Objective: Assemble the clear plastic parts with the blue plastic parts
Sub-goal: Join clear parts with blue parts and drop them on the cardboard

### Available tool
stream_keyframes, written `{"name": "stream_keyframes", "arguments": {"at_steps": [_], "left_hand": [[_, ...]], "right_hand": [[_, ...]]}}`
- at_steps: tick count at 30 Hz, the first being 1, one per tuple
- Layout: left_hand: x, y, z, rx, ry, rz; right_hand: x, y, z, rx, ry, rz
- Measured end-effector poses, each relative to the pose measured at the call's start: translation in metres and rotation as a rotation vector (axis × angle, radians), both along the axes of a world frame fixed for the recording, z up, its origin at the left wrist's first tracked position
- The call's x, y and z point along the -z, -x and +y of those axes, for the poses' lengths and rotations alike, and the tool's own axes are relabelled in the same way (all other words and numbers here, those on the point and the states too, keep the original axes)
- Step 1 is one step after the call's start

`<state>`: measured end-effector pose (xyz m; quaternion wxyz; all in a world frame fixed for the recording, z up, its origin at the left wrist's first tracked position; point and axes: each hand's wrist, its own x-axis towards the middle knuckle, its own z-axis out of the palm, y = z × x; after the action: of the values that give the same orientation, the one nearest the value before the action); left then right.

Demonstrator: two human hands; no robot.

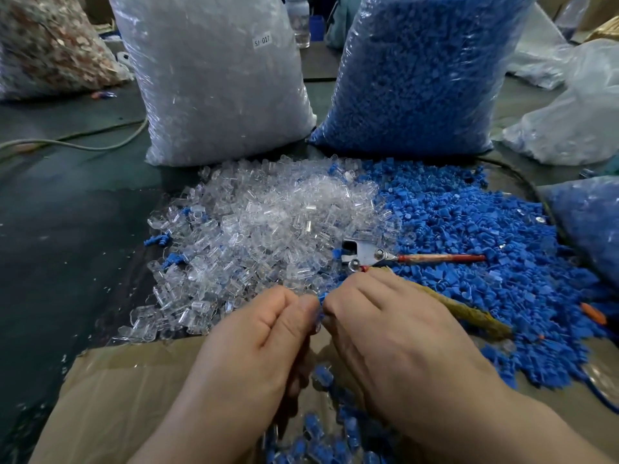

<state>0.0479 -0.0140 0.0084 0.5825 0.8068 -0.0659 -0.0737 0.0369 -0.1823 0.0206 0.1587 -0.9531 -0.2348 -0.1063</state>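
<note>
Box [117, 380] holds assembled pieces [315, 426]; above it, left hand [261, 346] and right hand [402, 333] fingers [340, 306] pinch a blue part [321, 300].

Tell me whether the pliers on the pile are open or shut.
Open: the pliers lie with handles splayed wide apart.

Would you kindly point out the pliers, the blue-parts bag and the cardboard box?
pliers [368, 255]: head view, metal head.
blue-parts bag [418, 78]: head view, front face.
cardboard box [117, 380]: head view, left flap.
</note>
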Motion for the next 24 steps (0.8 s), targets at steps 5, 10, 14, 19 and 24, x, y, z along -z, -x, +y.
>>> {"name": "stream_keyframes", "arguments": {"at_steps": [5,10,14,19,24], "left_hand": [[-0.001,0.002,0.003,0.167,-0.009,-0.266],[-0.003,-0.003,0.015,0.221,-0.311,-0.351],[0.003,-0.005,0.018,0.283,-0.591,-0.378],[0.002,0.0,0.01,0.435,-0.612,-0.348],[0.001,-0.002,0.014,0.322,-0.586,-0.297]], "right_hand": [[-0.012,0.01,0.004,0.208,-0.826,0.814],[-0.01,0.004,-0.012,0.195,-0.316,0.638],[-0.007,0.006,-0.013,0.123,0.143,0.41],[-0.006,0.009,-0.006,-0.012,0.161,0.44],[-0.008,0.004,-0.017,0.025,0.167,0.527]]}}
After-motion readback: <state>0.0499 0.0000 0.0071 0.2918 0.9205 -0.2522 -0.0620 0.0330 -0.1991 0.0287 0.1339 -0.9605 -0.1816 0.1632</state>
